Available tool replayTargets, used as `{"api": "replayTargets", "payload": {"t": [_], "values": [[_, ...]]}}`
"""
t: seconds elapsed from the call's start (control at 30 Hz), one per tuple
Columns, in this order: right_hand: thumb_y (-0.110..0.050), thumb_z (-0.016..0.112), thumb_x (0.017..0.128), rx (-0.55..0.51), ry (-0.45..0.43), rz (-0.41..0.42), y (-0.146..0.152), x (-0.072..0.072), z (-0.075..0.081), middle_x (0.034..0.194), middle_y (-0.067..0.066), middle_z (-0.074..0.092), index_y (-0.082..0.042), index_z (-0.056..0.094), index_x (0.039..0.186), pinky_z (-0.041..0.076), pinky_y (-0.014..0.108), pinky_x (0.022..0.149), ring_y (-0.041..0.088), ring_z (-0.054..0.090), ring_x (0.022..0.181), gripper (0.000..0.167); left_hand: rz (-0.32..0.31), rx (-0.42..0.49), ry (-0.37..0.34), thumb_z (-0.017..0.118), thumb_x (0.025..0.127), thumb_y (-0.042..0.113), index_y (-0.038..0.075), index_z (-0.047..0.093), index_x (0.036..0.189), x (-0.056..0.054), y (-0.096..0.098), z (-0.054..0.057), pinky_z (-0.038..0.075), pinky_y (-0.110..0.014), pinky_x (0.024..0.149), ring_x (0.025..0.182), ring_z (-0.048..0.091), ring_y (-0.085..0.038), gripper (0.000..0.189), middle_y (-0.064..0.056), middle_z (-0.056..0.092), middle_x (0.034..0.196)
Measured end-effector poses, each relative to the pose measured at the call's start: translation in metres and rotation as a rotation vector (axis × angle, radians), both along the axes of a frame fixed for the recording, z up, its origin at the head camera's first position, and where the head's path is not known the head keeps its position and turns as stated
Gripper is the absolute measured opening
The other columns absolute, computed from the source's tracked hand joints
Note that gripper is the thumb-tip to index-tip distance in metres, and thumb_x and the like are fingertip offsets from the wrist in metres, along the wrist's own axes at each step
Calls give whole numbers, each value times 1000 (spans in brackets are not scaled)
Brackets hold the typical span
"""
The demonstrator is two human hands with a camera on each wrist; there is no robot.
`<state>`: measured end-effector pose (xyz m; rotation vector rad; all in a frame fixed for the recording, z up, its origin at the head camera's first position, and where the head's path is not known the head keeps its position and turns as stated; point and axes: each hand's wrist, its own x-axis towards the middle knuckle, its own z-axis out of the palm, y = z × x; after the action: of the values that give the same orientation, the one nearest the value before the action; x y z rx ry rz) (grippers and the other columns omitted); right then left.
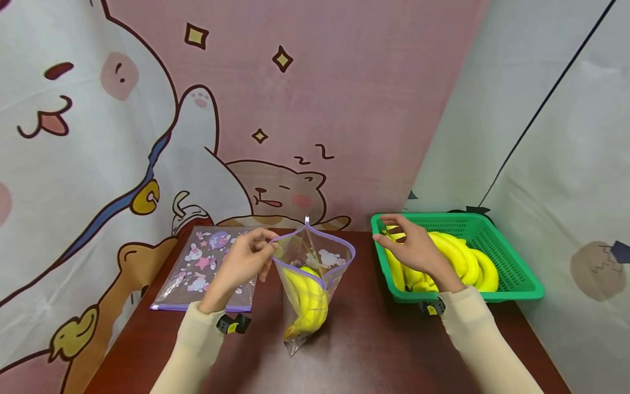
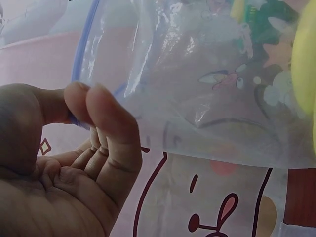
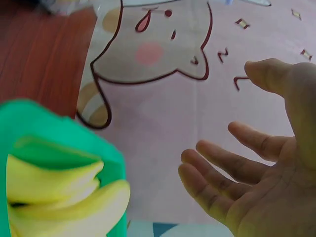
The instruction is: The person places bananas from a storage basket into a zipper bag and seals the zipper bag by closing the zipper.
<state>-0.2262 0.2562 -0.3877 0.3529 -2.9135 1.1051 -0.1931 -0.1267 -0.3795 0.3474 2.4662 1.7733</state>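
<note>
My left hand [image 1: 248, 259] pinches the purple rim of a clear zip bag [image 1: 339, 262] between thumb and forefinger. The bag's mouth gapes, with its white slider at the top. Inside it sits a bunch of yellow bananas [image 1: 311, 301], stems toward the bottom corner. In the left wrist view, the thumb and fingertip meet at the bag's edge [image 2: 85, 44]. Over the left end of a green basket [image 1: 521, 284] hovers my right hand [image 1: 413, 246], its fingers apart and holding nothing. More bananas [image 1: 455, 254] lie in that basket, partly hidden behind the hand.
A second printed zip bag [image 1: 197, 268] lies flat on the dark red table [image 1: 266, 366], at the left behind my left hand. A cartoon-printed cloth [image 1: 344, 109] hangs along the table's back edge. Pale fabric [image 1: 581, 191] hangs at the right, beside the basket.
</note>
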Motion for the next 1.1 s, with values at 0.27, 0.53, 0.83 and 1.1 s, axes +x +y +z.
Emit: {"api": "replayTargets", "payload": {"t": [0.27,0.53,0.83,1.1], "values": [[-60,60,97,84,-45,-25,23,-13,-8,158,18,43,-12,35,157,47,64,107,45,49,139,81,14,-7,-13,57,103,13,4,62,122,0,-2,-1,49,-32,44,47,55,-37,22,-7,57,63],[-56,60,99,126,-111,-32,42,-25,-23,162,24,35,-7,28,160,46,67,106,50,43,140,84,18,-11,-3,57,104,14,8,63,120,1,-3,-1,50,-34,44,49,55,-44,18,-8,57,64],[-49,59,100,192,-259,-46,60,-34,-35,153,38,39,3,22,159,45,67,105,57,46,134,87,7,-24,9,57,103,12,3,62,121,1,-4,-3,49,-33,43,46,55,-38,21,-8,57,63],[-30,63,100,233,-277,-52,64,-46,-43,144,37,50,9,35,153,53,58,100,52,55,126,71,-15,-2,8,58,103,12,-2,61,122,1,-1,-4,50,-32,43,43,52,-18,24,-7,55,63]]}}
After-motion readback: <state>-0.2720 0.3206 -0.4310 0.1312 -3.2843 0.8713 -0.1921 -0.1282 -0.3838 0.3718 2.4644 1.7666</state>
